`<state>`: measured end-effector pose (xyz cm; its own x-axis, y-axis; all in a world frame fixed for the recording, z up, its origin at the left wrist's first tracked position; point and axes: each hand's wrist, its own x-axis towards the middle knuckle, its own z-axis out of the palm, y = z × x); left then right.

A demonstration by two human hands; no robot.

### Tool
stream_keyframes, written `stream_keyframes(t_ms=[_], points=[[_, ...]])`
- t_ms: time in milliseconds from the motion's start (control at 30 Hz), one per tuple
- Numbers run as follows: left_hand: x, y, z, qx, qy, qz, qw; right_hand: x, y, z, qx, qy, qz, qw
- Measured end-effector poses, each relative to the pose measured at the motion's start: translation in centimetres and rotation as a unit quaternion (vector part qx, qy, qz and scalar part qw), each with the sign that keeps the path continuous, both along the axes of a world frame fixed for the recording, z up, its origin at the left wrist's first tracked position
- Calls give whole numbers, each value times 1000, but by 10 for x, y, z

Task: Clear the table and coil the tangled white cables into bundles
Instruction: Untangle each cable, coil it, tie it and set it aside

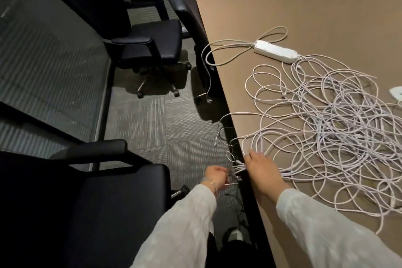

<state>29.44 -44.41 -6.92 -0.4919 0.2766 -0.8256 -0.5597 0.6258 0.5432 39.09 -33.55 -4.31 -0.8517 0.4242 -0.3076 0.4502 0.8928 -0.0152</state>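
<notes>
1. Head view: my left hand (pixel 214 177) is clenched round a bunch of cable ends (pixel 236 173) just off the table (pixel 282 6) edge, at 6 o'clock.
2. My right hand (pixel 264 172) lies flat, fingers relaxed, on the strands.
3. The tangled white cables (pixel 326 128) sprawl at 3 o'clock, the white power strip (pixel 276 51) beyond at 1 o'clock.

- Dim indoor scene; the brightest area is the tan table (pixel 304 6), evenly lit from overhead with no hard glare.
- The floor (pixel 141 126) and black chairs (pixel 139 35) on the left sink into deep shadow, detail nearly lost in the near seat.
- Soft shadows fall beneath the chair bases and along the table edge.
- Wide-angle distortion bends the table edge and tilts the chairs towards the corners.
- Slightly soft overall; the white cables (pixel 326 126) stay readable.
</notes>
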Motion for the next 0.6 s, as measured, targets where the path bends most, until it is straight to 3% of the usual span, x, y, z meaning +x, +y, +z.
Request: stream_keyframes(t_ms=[133,267,400,600], points=[[-8,-11,-14,-6,-1,22,1000,8,12,3,-24,37,-36,998],[-10,-19,-24,-6,4,-4,1000,7,14,-2,-76,150,-94,981],[-18,-17,-19,37,28,-37,998,0,8,9,-135,229,-70,962],[-39,-10,-4,56,90,5,994,-7,6,26,-157,198,-47,966]])
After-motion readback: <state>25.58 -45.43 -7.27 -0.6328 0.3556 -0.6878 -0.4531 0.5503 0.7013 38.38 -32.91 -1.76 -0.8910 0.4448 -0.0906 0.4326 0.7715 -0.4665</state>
